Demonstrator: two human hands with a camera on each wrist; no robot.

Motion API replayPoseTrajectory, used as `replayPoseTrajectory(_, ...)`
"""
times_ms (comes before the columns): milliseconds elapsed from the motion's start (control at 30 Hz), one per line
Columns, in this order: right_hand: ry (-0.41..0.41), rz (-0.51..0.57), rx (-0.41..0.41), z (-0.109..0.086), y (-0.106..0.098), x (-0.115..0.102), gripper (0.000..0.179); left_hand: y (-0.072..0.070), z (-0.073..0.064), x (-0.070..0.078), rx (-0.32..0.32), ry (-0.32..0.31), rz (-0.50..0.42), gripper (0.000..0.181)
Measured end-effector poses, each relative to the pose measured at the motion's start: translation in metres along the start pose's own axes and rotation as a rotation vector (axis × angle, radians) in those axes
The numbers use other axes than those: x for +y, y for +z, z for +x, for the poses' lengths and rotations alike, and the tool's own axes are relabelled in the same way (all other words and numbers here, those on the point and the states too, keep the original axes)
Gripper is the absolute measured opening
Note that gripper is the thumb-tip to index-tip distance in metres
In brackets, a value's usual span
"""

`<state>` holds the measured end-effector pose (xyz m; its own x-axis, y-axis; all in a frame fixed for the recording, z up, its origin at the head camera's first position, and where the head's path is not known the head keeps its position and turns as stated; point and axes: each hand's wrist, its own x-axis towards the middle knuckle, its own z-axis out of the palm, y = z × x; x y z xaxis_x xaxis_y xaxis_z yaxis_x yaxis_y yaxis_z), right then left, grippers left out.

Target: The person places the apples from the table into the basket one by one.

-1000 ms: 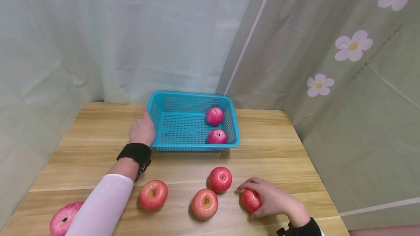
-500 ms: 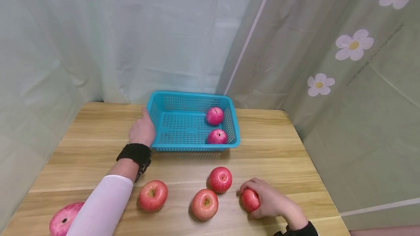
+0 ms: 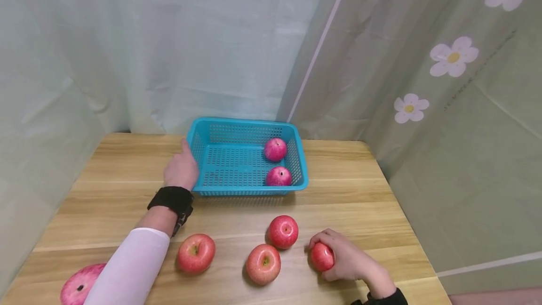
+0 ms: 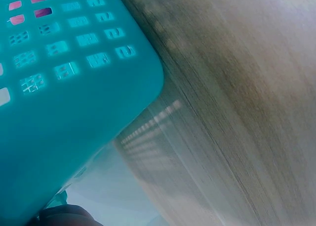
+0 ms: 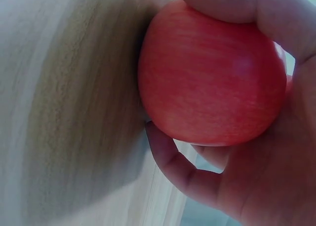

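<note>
A blue plastic basket (image 3: 245,189) with perforated walls stands at the back of the table, two pinkish-red apples (image 3: 275,149) in its right end. My left hand (image 3: 181,169) lies along its left side, one finger extended near the rim. In the left wrist view the basket's corner (image 4: 98,102) fills the left part, with a dark fingertip (image 4: 69,216) at the bottom edge. At the front right, my right hand (image 3: 348,257) grips a red apple (image 3: 322,256), thumb and fingers around its sides. The right wrist view shows that apple (image 5: 212,77) close against the tabletop.
Several more apples lie on the wooden table (image 3: 347,192): one red apple (image 3: 283,232), a paler apple (image 3: 263,264) beside it, another apple (image 3: 196,253) near the left forearm, and a pink apple (image 3: 80,286) partly behind the sleeve. A curtain (image 3: 237,51) hangs behind the table.
My right hand's fingers have closed in slightly around the apple, which has shifted a little leftward with the hand. The left hand and the basket keep their places.
</note>
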<state>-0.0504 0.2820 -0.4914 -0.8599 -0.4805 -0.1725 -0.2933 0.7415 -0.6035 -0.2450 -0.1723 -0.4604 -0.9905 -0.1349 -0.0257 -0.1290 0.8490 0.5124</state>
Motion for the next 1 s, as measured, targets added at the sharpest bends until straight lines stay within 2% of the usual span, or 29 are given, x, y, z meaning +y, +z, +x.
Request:
replayPoseTrajectory(233, 0.000, 0.020, -0.009, 0.002, -0.001, 0.002, 0.065, -0.001, 0.001, 0.001, 0.014, 0.009, 0.011, 0.068)
replayPoseTrajectory(467, -0.071, -0.069, -0.072, 0.003, -0.009, 0.004, 0.064, -0.001, -0.003, 0.000, 0.018, 0.015, 0.025, 0.065)
replayPoseTrajectory(567, -0.088, -0.077, -0.104, 0.008, -0.023, 0.001, 0.065, 0.000, -0.005, -0.001, 0.017, 0.017, 0.024, 0.065)
replayPoseTrajectory(767, -0.136, -0.087, -0.056, 0.027, -0.063, -0.013, 0.065, 0.001, -0.007, -0.001, 0.001, 0.005, 0.014, 0.065)
replayPoseTrajectory(1000, -0.266, -0.019, -0.039, 0.065, -0.102, -0.035, 0.064, 0.001, -0.004, 0.000, 0.003, 0.002, 0.004, 0.065)
